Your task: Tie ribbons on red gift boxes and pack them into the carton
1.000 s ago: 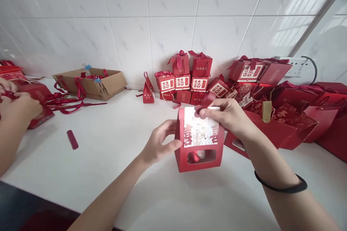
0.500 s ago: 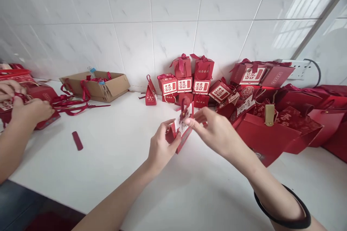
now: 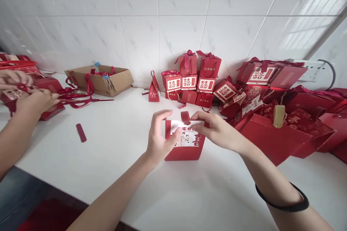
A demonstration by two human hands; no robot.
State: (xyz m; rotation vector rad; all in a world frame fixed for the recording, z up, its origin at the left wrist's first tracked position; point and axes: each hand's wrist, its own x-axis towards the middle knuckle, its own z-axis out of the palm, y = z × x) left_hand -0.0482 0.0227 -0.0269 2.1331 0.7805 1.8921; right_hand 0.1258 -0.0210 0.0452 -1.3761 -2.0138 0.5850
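A small red gift box (image 3: 187, 149) with a picture card on its front stands on the white counter (image 3: 124, 158) in the middle. My left hand (image 3: 159, 135) grips its left side, thumb on the card. My right hand (image 3: 214, 131) pinches the box's top right edge beside a small red ribbon loop (image 3: 185, 116).
Another person's hands (image 3: 29, 95) work on a red box with ribbons at the far left. An open cardboard box (image 3: 101, 79) sits by the tiled wall. Stacked small red boxes (image 3: 195, 79) and large red bags (image 3: 273, 130) crowd the back and right. A red strip (image 3: 81, 132) lies loose.
The box was turned in my hands, lifted edge-on half a second ago, and now stands lower on the counter with its card facing me. The view shifted slightly.
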